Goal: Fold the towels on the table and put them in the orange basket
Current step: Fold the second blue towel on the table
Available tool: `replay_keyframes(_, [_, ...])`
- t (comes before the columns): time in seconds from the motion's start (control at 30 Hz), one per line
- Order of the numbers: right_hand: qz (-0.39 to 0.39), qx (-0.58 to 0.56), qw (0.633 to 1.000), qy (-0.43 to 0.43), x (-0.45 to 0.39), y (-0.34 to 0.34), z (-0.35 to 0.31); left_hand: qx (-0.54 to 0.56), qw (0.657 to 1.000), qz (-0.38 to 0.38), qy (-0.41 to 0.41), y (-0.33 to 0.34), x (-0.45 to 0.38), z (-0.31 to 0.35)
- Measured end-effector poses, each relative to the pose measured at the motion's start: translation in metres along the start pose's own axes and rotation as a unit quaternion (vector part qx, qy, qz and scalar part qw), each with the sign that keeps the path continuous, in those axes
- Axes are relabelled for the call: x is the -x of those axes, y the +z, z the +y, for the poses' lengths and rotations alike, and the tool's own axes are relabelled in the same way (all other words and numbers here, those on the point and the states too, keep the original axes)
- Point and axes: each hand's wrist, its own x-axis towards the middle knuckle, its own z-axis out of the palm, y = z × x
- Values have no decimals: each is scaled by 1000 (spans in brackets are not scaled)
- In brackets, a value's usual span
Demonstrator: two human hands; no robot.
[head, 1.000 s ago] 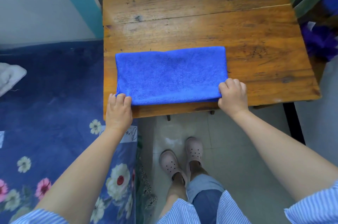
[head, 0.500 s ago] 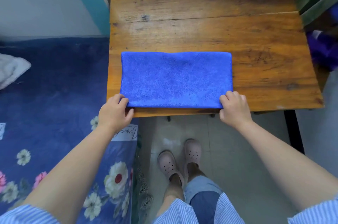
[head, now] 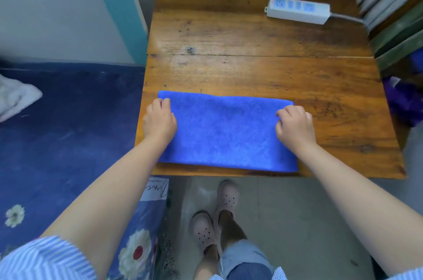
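The blue towel (head: pixel 225 133) is laid flat at the near edge of the table (head: pixel 251 39). Its far corners are pinched by the left hand (head: pixel 160 120) and right hand (head: pixel 295 126), probably so another fold can be made.

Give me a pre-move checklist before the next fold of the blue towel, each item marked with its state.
1. Blue towel lies flat on the table: ok.
2. Left hand grips the towel's left end: ok.
3. Right hand grips the right end: ok.
4. Power strip sits clear of the towel: ok.
5. Orange basket in sight: not ok.
6. Layers underneath aligned: cannot tell.
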Motion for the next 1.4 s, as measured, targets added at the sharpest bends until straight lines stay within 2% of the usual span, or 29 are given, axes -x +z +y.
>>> replay_keyframes(0.1, [-32,19,999,-20,-25,8,5,-40,997,13,60,0,-24,6])
replay_keyframes(0.23, [-79,30,996,-30,-43,18,15,-99,992,-9,77,1,-51,7])
replay_keyframes(0.33, [-130,19,991,-4,-50,19,20,-114,983,-18,141,-3,-61,8])
replay_keyframes(0.37, [-148,-5,989,5,-54,19,21,-107,982,1,152,-2,-63,6])
replay_keyframes(0.43, [-177,-65,982,18,-63,20,26,-66,989,-11,130,-7,-66,7])
replay_keyframes(0.5, [-202,-116,970,69,-74,21,35,-77,993,-62,60,-8,-74,6])
replay_keyframes(0.57, [-229,-140,957,108,-86,23,40,-104,989,-101,38,-10,-83,6])
replay_keyframes(0.67, [-252,-85,955,131,-99,22,36,-143,981,-122,42,-10,-95,13])
replay_keyframes(0.73, [-236,-45,962,127,-103,24,30,-161,980,-98,58,-7,-100,16])
replay_keyframes(0.83, [-157,14,984,85,-95,29,22,-163,979,14,126,0,-95,15])
replay_keyframes(0.9, [-145,16,985,91,-82,29,20,-134,980,58,136,5,-87,12])
replay_keyframes(1.0, [-151,-31,980,127,-70,29,19,-98,981,79,146,15,-68,17])
replay_keyframes(1.07, [-139,-42,981,131,-65,31,16,-66,976,87,187,24,-57,24])
replay_keyframes(1.13, [-145,-40,985,87,-65,30,7,-52,967,88,234,31,-47,35])
replay_keyframes(1.3, [-195,-93,976,11,-75,28,-36,-76,959,73,263,43,-26,49])
replay_keyframes(1.4, [-175,-79,979,-64,-65,30,-51,1,927,109,358,55,-8,31])
